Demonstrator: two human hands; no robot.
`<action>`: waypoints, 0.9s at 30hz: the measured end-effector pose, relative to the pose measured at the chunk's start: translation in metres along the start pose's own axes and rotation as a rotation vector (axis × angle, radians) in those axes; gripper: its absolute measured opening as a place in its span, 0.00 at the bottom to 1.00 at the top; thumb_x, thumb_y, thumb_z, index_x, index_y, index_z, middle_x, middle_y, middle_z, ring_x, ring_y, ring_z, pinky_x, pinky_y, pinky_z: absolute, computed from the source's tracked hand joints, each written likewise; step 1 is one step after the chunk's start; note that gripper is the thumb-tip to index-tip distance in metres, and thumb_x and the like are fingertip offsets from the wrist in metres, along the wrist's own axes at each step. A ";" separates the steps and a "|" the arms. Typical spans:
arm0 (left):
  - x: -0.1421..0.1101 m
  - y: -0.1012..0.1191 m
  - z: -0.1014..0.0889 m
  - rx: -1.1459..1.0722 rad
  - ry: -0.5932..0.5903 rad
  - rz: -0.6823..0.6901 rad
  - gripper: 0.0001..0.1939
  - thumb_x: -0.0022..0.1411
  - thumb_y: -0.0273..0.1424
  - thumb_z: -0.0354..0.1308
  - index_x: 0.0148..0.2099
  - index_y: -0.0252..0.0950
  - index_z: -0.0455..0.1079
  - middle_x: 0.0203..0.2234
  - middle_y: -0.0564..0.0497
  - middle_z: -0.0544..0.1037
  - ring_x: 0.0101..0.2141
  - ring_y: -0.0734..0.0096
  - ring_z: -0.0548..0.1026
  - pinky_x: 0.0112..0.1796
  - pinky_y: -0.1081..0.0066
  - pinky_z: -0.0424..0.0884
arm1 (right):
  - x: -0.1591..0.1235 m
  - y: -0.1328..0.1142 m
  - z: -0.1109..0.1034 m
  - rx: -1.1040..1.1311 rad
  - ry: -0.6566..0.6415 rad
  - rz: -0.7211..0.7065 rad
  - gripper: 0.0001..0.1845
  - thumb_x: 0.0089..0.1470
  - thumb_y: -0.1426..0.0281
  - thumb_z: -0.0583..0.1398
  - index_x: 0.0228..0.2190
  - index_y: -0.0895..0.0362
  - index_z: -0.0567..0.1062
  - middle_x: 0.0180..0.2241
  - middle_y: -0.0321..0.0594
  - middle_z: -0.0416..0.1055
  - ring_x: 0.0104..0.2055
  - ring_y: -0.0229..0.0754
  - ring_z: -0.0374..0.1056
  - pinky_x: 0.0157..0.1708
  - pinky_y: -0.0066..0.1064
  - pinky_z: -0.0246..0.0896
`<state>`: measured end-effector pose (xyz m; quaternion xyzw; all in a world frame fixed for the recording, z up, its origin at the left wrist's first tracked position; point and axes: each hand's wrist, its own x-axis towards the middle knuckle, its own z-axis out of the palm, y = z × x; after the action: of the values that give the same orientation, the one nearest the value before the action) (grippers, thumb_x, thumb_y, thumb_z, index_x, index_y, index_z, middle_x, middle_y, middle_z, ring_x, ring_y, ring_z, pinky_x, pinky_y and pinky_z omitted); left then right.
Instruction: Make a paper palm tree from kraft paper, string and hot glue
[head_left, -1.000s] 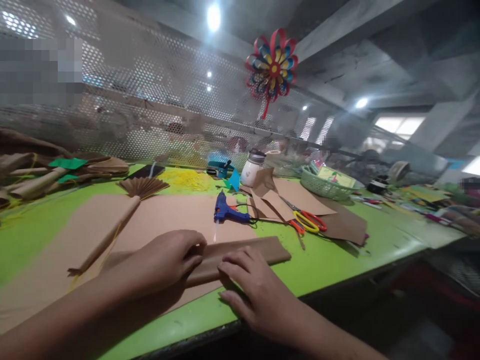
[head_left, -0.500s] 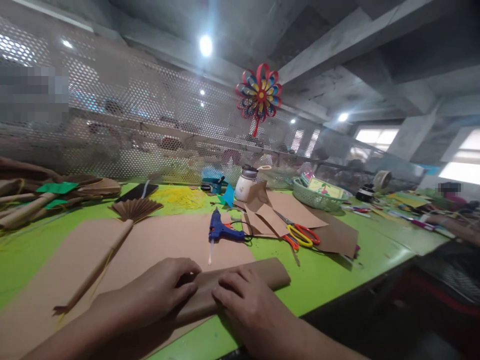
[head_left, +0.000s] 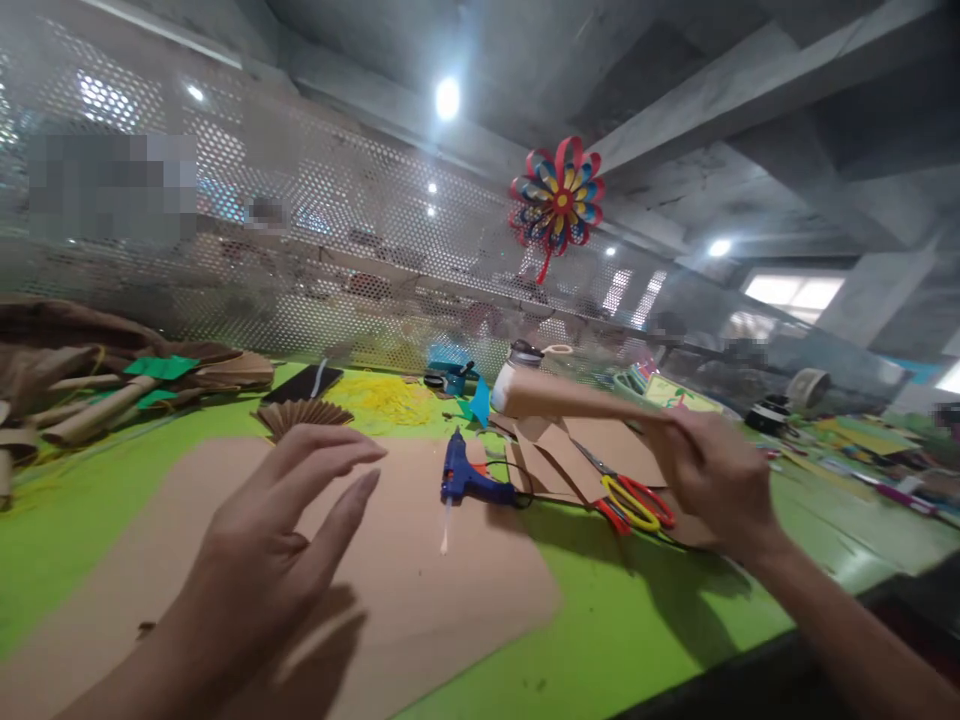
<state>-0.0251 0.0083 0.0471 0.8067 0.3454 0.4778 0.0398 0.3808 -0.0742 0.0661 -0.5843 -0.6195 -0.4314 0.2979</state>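
Paper (head_left: 574, 397) is folded, pinched in right-hand grip (head_left: 724, 480) — left-hand grip (head_left: 274, 530) half-open, bare; fan (head_left: 301, 416) pleated, sheet (head_left: 450, 610) lies unfolded.

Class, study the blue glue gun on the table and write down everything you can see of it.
The glue gun has a dark blue body that looks like plastic. It appears to lie on its side on the brown sheet, its nozzle pointing away from the camera and its handle to the right. A pale stick juts from its rear. An orange-red part shows beside the handle, and a thin dark cord curves nearby. Neither hand touches it.
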 end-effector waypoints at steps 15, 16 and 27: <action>-0.031 0.006 0.029 -0.036 -0.245 0.193 0.14 0.59 0.25 0.51 0.47 0.39 0.66 0.47 0.43 0.69 0.41 0.64 0.73 0.38 0.71 0.72 | 0.010 0.026 0.136 -0.207 -0.599 0.163 0.14 0.58 0.73 0.52 0.39 0.63 0.76 0.43 0.56 0.72 0.47 0.53 0.64 0.45 0.43 0.58; -0.032 0.007 0.031 -0.032 -0.240 0.202 0.14 0.59 0.24 0.51 0.47 0.39 0.67 0.47 0.42 0.70 0.42 0.63 0.72 0.39 0.69 0.72 | 0.019 0.009 0.143 -0.159 -0.632 0.123 0.14 0.60 0.72 0.52 0.40 0.62 0.75 0.44 0.53 0.72 0.49 0.51 0.64 0.47 0.41 0.58; -0.029 0.012 0.028 0.052 -0.447 0.119 0.14 0.60 0.19 0.46 0.41 0.36 0.71 0.47 0.42 0.71 0.45 0.60 0.71 0.44 0.64 0.70 | 0.072 -0.094 0.230 -0.033 -1.066 0.119 0.16 0.60 0.66 0.58 0.49 0.59 0.69 0.49 0.45 0.68 0.45 0.45 0.69 0.43 0.42 0.68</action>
<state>-0.0052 -0.0111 0.0152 0.9123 0.2918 0.2795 0.0663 0.3099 0.1675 0.0085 -0.7612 -0.6436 -0.0669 -0.0434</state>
